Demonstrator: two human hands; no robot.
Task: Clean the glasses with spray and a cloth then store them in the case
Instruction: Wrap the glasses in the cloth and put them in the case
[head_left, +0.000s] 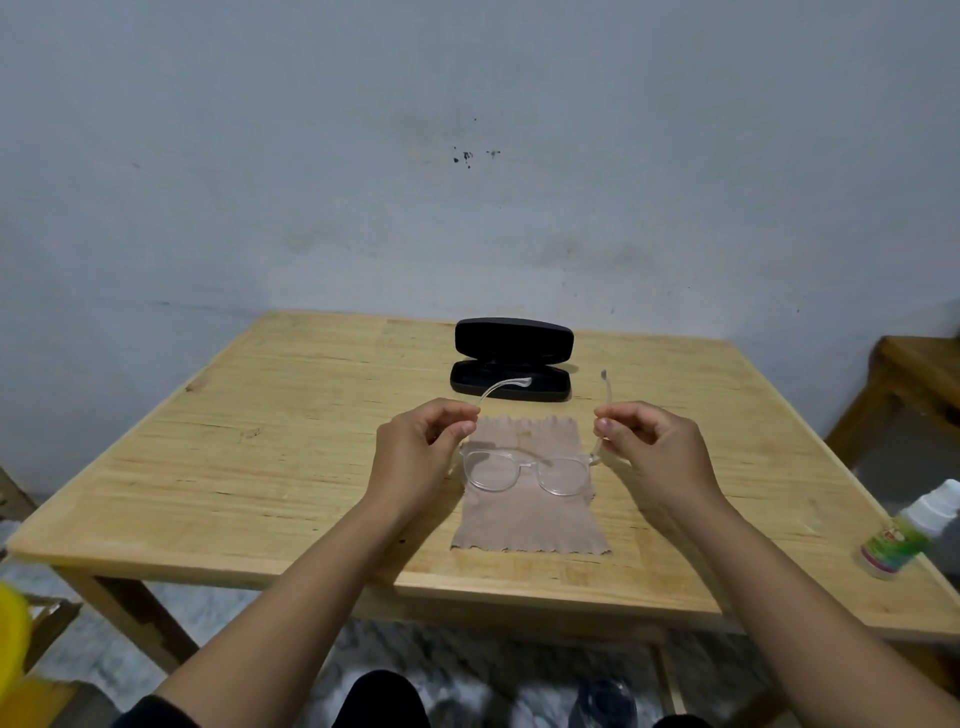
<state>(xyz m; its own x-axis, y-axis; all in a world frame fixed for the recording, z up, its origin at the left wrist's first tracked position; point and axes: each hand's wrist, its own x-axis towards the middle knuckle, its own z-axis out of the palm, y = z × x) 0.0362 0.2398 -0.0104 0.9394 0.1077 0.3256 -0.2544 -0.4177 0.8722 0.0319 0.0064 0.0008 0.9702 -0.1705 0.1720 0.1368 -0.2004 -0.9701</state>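
Two bare forearms reached in from the bottom of the view, and at their ends the left hand (415, 447) and the right hand (649, 449) were held well apart, each pinched shut by thumb and forefinger on one temple arm of the clear, transparent-plastic-framed glasses (524, 470). The glasses hung between the hands with the lenses toward the wearer and the temple tips pointing away, over the thin beige square cleaning cloth (530, 509) spread flat on the pale wooden desk (260, 467); whether the frame front touched the cloth could not be told. Beyond the cloth the black hard-shell glasses case (511, 364) stood open, lid upright. Near the desk's right edge lay the small white spray bottle with a green label (904, 535), tipped on its side. Such a frame looked light and a little springy, and its lenses seemed likely to smudge or scratch, so holding it by the temples or the rim, never by the lens faces, appeared wisest. Thin plastic arms would probably flex if spread too far, and the hinges seemed the weak point. With the bottle untouched, spraying appeared not yet done.
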